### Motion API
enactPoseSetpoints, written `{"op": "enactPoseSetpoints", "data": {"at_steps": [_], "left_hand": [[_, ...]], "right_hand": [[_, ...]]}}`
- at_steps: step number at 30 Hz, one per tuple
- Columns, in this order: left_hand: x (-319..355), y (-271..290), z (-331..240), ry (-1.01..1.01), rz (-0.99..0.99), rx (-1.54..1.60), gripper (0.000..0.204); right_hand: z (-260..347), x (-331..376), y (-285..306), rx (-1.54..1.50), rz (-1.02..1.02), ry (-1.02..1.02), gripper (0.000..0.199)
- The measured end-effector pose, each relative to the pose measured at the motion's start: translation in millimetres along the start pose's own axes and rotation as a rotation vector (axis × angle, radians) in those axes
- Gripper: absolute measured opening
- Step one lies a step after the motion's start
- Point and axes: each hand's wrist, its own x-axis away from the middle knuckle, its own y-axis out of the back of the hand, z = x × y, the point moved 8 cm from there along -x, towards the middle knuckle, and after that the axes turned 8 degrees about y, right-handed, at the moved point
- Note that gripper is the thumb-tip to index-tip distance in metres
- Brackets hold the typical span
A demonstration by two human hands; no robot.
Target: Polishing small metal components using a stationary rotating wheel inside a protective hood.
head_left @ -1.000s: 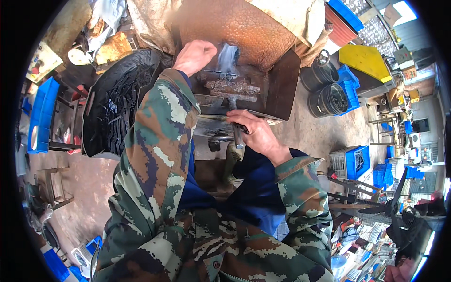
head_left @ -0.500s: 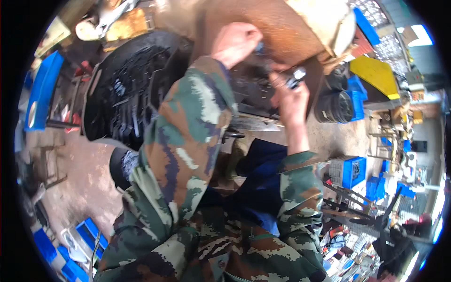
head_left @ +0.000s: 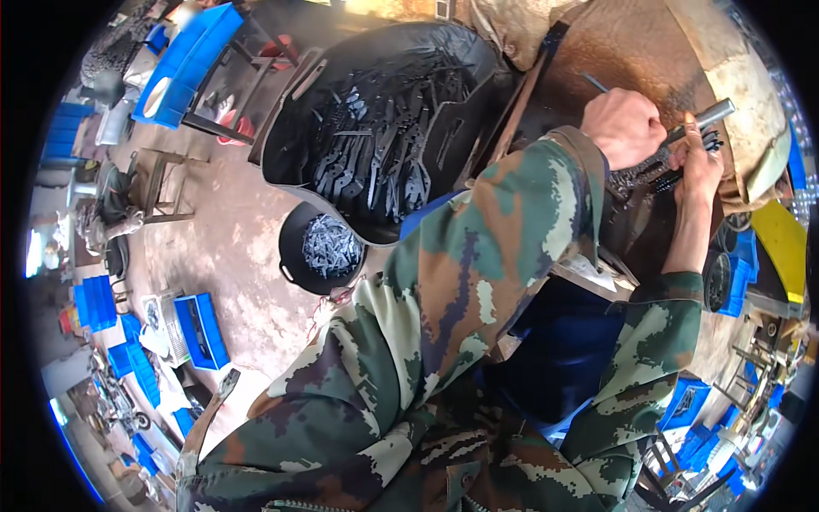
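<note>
While the left hand [head_left: 624, 128] is fisted around a bundle of dark metal pieces [head_left: 641, 171], the right hand [head_left: 701, 162] grips a grey metal rod [head_left: 712, 115] over the rusty brown bench [head_left: 648, 51].

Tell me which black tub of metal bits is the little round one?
The small round black pan on the floor holding shiny grey metal pieces. It sits just below the much bigger black tray, which is heaped with long dark flat metal strips.

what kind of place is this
Likely a small metalworking workshop: a big black tub heaped with dark flat metal parts, blue plastic crates on a bare concrete floor, and a rusty work surface.
</note>
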Motion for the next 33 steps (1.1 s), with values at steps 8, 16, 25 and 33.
{"op": "enactPoseSetpoints", "data": {"at_steps": [8, 16, 25, 33], "left_hand": [[4.3, 10.3, -0.4, -0.032, 0.017, 0.025, 0.022], [16.1, 129.6, 38.5, -0.241, -0.047, -0.089, 0.025], [93.6, 260.1, 245.7, 0.239, 0.053, -0.825, 0.023], [113.7, 270.5, 270.8, -0.035, 0.075, -0.914, 0.023]], "right_hand": [[-2.8, 0.7, -5.9, 0.065, -0.004, -0.004, 0.022], [-7.1, -11.2, -12.6, 0.005, 0.071, 0.035, 0.024], [-7.4, -7.1, 1.1, 0.097, 0.032, 0.006, 0.023], [3.3, -2.1, -5.3, 0.059, 0.017, -0.002, 0.022]]}}
